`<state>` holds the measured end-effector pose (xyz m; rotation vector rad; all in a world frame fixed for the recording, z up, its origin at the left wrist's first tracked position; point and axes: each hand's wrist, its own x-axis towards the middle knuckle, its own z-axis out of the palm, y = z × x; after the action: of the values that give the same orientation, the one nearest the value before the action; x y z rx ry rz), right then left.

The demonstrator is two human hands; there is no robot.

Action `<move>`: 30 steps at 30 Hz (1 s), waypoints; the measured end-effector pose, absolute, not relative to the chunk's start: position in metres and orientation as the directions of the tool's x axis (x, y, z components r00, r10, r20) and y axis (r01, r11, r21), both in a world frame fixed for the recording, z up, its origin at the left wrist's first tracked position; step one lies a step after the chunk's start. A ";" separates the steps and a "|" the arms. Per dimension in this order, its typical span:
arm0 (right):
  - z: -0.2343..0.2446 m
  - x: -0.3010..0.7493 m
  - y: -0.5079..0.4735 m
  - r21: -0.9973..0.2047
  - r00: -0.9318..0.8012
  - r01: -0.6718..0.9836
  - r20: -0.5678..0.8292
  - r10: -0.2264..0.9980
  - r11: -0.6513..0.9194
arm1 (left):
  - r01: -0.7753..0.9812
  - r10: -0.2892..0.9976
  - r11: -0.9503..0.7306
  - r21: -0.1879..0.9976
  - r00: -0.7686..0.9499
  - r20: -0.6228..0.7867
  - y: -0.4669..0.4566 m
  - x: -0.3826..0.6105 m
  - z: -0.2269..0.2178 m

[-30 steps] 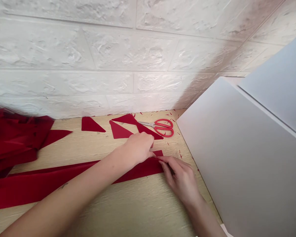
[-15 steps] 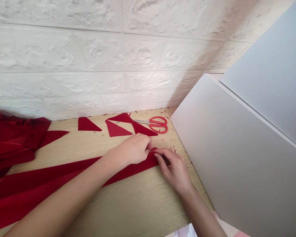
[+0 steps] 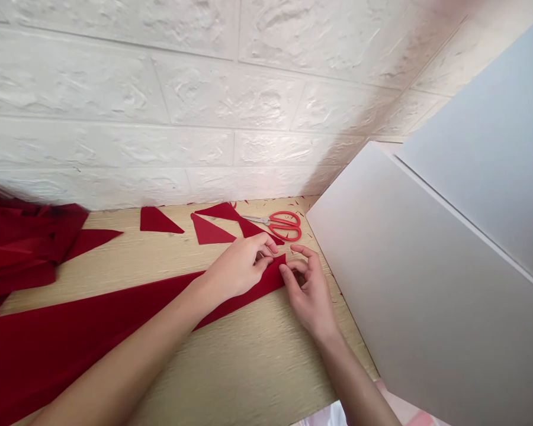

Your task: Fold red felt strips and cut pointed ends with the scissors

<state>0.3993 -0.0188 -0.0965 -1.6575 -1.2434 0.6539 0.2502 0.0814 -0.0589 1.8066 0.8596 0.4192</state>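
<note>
— What's at the centre?
— A long red cloth (image 3: 93,322), its narrow end between a worker's two hands, the rest running out beyond the left wrist.

— And the hands?
— The right hand (image 3: 308,290) appears to pinch that end, thumb against a bent finger, forefinger raised clear. The left hand (image 3: 240,263) curves over the upper edge, thumb and forefinger drawn toward each other; from where I stand, I cannot tell whether they grip it.

— What would careful handling look like?
— In my view, a light pinch close to the edge, with the left fingertips smoothing the cloth flat toward the right thumb. Pulling hard could skew the edge; soft fabric like this probably creases and slips easily.

— What lies around them?
— Red-handled scissors (image 3: 269,221) just beyond both hands, touching the cut red scraps (image 3: 211,231) past the left knuckles. A heap of red fabric (image 3: 22,245) sits well off to the left hand's side. A white panel (image 3: 426,284) stands to the right hand's right; a white brick-patterned wall (image 3: 195,94) rises beyond everything.
</note>
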 end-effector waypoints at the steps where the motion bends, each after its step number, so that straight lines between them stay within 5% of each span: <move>1: -0.096 0.399 -0.018 -0.902 0.349 0.428 0.106 0.931 -0.058 | 0.367 0.728 -0.205 0.907 0.677 -0.110 0.081 0.249 -0.058; 30: -0.094 0.401 -0.019 -0.874 0.316 0.482 0.112 0.942 -0.057 | 0.481 0.715 -0.364 0.798 0.693 -0.092 0.078 0.252 -0.048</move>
<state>0.4008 -0.0185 -0.0938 -1.6844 -1.3000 0.6436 0.2521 0.0776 -0.0475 2.0336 0.9167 0.3409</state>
